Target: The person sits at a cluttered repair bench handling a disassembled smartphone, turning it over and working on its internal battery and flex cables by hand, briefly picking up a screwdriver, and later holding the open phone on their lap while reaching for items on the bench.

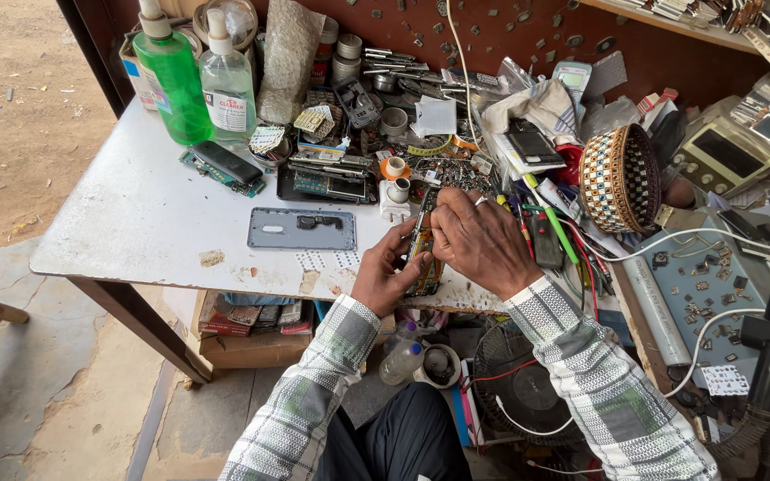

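Observation:
Both my hands meet over an opened phone body (421,242) with its circuit board exposed, lying near the front edge of the white table (135,223). My left hand (387,272) grips its left side from below. My right hand (483,240), with a ring on one finger, covers its right side, fingertips pressed on the board. Left of my hands lies a grey phone back cover (301,229) with a small dark part on it.
A green bottle (171,76) and a clear bottle (227,85) stand at the back left. Phone parts, tape rolls and tools crowd the back. A woven basket (618,178) and a meter (722,156) sit on the right; a fan (519,387) is under the table.

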The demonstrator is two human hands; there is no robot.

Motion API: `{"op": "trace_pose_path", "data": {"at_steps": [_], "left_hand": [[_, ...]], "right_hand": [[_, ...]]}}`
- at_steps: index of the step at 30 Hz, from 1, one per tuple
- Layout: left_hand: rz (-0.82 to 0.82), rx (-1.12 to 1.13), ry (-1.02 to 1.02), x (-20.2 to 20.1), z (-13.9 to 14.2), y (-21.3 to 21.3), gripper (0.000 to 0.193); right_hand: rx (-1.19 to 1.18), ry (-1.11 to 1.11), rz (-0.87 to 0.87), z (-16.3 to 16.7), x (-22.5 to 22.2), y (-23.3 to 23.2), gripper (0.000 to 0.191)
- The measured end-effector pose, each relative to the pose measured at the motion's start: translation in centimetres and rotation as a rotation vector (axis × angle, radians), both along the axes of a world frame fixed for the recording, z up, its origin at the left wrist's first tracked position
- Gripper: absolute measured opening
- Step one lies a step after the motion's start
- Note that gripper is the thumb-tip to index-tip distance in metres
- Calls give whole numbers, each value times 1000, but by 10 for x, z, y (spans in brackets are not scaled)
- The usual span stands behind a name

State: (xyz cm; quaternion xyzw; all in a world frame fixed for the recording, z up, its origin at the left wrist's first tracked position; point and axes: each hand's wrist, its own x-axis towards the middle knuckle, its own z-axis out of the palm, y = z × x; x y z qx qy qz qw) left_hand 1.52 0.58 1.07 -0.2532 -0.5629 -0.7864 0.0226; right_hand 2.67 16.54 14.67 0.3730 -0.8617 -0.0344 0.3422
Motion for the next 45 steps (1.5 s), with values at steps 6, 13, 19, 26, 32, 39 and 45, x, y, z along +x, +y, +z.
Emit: {"op": "trace_pose_path", "data": {"at_steps": [6, 13, 19, 26, 32, 39, 45], "left_hand": [[34, 37, -4, 2, 2, 0, 56], [30, 26, 3, 2, 7, 0, 62], [135, -91, 158, 11, 25, -10, 91], [173, -296, -11, 15, 29, -10, 103], [256, -140, 110, 10, 13, -5, 94], [294, -179, 101, 13, 12, 0, 75], [297, -180, 84, 19, 16, 0, 64]], "right_hand": [[-192, -171, -12, -7, 10, 5, 16], [-206, -198, 1, -15, 16, 8, 19], [-109, -229, -39, -16, 11, 5, 19], [-50, -125, -21, -20, 9, 0, 17], [-227, -225, 38, -31, 19, 0, 21], [-346, -457, 15, -33, 28, 2, 17], [-624, -795, -23, -22, 32, 0, 30]]}}
